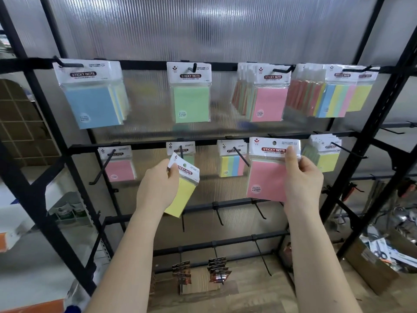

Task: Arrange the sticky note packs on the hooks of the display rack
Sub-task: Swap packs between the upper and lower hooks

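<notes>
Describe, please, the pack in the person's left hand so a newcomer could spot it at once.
On the black display rack, find the second rail of hooks. Just below its green pack, the left hand grips a yellow sticky note pack. Unlike its neighbours, it is tilted and hangs on no hook.

The display rack (225,141) runs past the top, left and right edges, so its full frame is cut off. The small print on every sticky note pack is too blurred to read. Behind the rack's ribbed translucent panel (203,30), shapes show only as smears. The pink pack (268,177) covers part of the rack's second-row hook (241,155) behind it, and the right hand (302,177) hides that pack's right edge. The left hand (158,188) hides the left side of the yellow pack (182,190). Below the rack's right post, the cardboard box (372,274) is cut by the edge, its contents too jumbled to tell.
</notes>
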{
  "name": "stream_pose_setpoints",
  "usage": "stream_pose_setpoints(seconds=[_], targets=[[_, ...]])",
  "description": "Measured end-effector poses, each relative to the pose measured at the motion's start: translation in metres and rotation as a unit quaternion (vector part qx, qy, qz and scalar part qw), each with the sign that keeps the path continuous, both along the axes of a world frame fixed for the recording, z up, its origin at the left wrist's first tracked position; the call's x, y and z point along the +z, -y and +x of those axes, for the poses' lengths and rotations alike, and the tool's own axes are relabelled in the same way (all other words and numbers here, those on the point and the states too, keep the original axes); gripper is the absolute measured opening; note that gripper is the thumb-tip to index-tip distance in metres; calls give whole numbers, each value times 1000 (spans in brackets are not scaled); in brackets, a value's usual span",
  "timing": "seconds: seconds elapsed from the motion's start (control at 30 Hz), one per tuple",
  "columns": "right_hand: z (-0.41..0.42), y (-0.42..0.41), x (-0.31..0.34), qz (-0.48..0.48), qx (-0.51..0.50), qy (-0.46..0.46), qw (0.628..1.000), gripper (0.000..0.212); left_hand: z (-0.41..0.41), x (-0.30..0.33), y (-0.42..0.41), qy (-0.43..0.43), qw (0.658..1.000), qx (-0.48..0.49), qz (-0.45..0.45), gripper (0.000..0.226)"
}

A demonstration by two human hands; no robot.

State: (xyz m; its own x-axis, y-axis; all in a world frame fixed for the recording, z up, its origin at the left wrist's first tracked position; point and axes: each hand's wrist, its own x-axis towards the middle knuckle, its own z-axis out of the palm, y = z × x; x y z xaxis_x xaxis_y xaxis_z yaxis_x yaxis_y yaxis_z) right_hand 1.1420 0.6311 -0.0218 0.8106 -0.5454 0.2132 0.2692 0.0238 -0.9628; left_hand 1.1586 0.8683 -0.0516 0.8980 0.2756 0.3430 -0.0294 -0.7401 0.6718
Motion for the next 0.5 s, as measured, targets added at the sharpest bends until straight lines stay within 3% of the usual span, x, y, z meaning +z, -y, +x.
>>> stream_pose_setpoints(seconds=[0.5], targets=[[65, 19, 88, -43, 1, 144, 989, 31, 7, 15, 21, -2, 1000, 9, -30, 28]])
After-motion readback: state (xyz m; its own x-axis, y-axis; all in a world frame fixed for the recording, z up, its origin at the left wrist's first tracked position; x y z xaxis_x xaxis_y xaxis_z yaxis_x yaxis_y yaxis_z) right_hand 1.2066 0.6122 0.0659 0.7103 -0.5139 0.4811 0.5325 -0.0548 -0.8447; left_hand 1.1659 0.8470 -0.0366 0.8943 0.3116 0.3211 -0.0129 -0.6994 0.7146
